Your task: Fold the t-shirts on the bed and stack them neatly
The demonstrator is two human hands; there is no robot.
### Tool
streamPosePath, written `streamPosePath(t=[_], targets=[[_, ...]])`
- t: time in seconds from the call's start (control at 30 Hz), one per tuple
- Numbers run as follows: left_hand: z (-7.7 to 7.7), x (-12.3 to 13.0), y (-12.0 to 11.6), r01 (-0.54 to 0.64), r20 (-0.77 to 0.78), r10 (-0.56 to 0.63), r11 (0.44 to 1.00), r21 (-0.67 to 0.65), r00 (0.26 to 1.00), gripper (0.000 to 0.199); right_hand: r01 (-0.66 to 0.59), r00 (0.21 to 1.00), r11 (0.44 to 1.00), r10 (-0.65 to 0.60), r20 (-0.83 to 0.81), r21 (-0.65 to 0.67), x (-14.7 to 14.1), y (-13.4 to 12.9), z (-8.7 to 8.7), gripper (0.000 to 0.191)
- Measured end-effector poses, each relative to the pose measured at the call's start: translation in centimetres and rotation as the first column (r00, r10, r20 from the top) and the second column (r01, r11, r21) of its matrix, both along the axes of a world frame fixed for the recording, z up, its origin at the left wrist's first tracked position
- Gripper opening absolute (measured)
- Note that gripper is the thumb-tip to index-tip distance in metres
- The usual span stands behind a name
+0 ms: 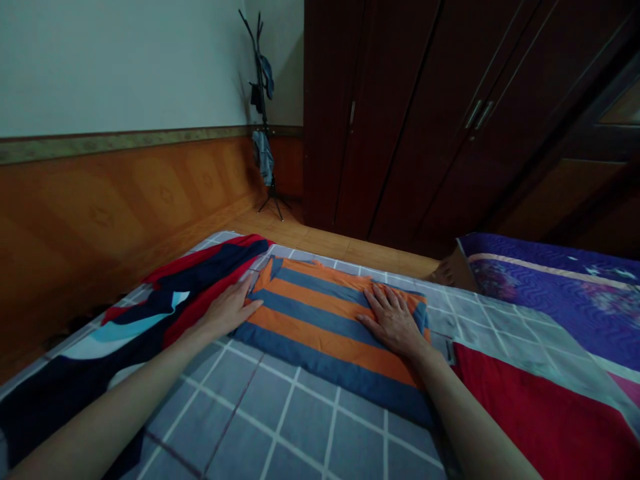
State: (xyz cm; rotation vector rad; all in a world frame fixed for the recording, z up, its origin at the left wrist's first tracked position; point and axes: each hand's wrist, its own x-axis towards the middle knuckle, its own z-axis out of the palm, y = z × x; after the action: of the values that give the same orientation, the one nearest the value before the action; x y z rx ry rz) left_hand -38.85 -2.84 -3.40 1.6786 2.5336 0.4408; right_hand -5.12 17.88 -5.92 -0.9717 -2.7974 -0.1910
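Note:
An orange and grey-blue striped garment (pixel 320 320), perhaps a shirt, lies spread in a roughly rectangular shape on the checked bed sheet (pixel 295 427). My left hand (pixel 231 308) rests at its left edge, fingers stretched out and thumb apart, touching the cloth. Flat on the upper right part of the same garment lies my right hand (pixel 393 319), its fingers extended. Neither hand grips anything. The garment's lower right corner is partly hidden behind my right forearm.
Left of the garment lie navy, red and light blue clothes (pixel 165 313). A red cloth (pixel 540 413) is at the right, near a purple patterned mattress or cover (pixel 550 287). Beyond the bed stand a coat rack (pixel 261 87) and a dark wardrobe (pixel 390 120).

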Motion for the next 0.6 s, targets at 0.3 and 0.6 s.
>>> streamPosePath(t=[0.3,0.6], targets=[[1.0,1.2,-4.5,-0.234,0.463,0.206,0.972,0.003,0.862,0.028,0.039,0.999,0.999,-0.039,0.031,0.007,-0.7,-1.0,1.4,0.061],[1.3,1.4,-5.1,-0.211,0.741,0.09,0.975,0.071,0.665,0.036,-0.143,0.975,0.989,0.147,0.164,-0.038,7.0,-12.5,5.4,0.063]])
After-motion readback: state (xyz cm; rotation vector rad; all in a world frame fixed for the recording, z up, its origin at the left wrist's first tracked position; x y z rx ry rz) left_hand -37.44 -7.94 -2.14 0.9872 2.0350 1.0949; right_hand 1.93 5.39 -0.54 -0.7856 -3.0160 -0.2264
